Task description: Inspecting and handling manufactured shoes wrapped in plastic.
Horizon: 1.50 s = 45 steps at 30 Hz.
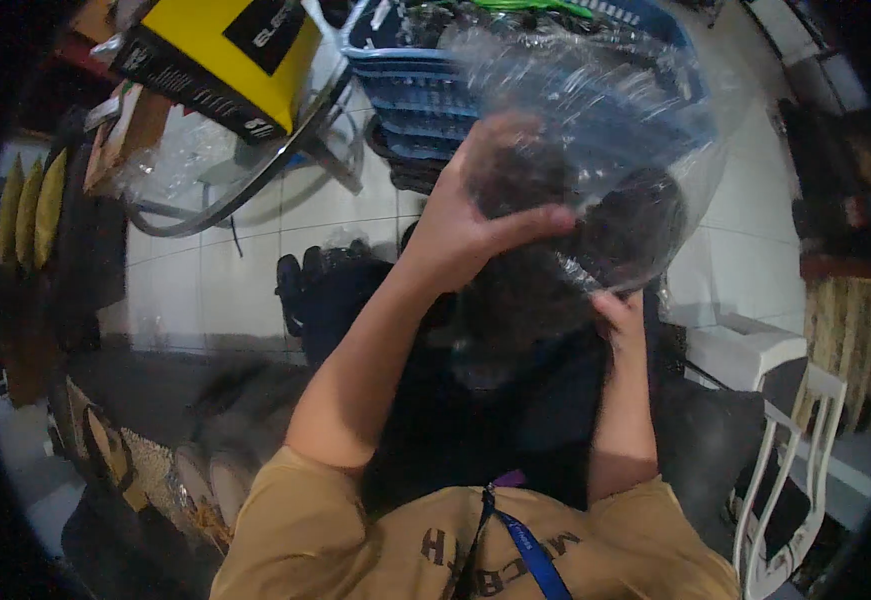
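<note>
Appearing far to the left of the fingers of the left hand, three pointed yellow shapes stand side by side. Nearer to these fingers, also on their left, there is a round table with a grey rim, and on it rests a yellow and black box, which is tilted in the view. Just beyond the fingers is a blue plastic basket, with dark contents under clear wrapping and something bright green at its far side.

The left hand curves widely around a dark lump: its thumb is on the near side and its other fingers on the far side, partly blurred behind clear plastic. I cannot tell if this lump is inside the clear plastic bag, which spreads to the right of the fingers and covers part of the basket. A second dark lump is inside the bag, between the two hands. Below it, the right hand has its fingers nearly closed, and they pinch the lower edge of the bag. Farther right of these fingers, and lower, stands a white plastic chair.
</note>
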### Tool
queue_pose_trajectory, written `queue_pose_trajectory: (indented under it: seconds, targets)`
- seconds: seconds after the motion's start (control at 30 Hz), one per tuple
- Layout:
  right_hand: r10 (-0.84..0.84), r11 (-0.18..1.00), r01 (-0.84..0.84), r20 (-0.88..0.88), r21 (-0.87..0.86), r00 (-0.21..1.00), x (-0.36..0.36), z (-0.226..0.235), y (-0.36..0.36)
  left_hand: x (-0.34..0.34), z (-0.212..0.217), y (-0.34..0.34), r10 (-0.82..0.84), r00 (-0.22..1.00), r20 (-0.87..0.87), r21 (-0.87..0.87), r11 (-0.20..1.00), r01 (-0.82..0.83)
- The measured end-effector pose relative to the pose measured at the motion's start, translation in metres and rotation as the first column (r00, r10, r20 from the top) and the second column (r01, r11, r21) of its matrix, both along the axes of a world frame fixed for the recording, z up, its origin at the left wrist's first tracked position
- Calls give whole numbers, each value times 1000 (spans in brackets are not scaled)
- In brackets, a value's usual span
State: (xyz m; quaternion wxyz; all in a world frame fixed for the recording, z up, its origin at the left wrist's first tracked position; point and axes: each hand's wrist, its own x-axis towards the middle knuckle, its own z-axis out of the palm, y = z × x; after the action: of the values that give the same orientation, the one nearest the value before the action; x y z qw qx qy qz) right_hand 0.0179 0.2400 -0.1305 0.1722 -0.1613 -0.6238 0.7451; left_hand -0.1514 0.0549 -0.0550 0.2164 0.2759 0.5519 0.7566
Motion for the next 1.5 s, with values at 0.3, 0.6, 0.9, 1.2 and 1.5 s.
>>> queue_pose_trajectory:
  seconds: [0.3, 0.6, 0.9, 1.2, 1.5]
  targets:
    - [-55, 969, 66, -54, 237, 997, -28, 13, -25, -1, -41, 14, 155, 927, -341, -236, 941, -244]
    - [-212, 878, 88, 217, 470, 953, -44, -31, -7, 13, -82, 39, 41, 821, -569, -271, 934, -234]
    - [-122, 946, 147, 103, -288, 987, -44, -92, -3, 33, -104, 58, 132, 832, -539, -479, 764, -431]
    - [181, 658, -51, -92, 751, 979, -49, -24, -40, -91, -45, -11, -519, 518, -680, -519, 840, 159]
    - [250, 941, -268, 107, 209, 962, -48, -28, -29, -144, -136, -148, -151, 921, -360, -818, 525, -234]
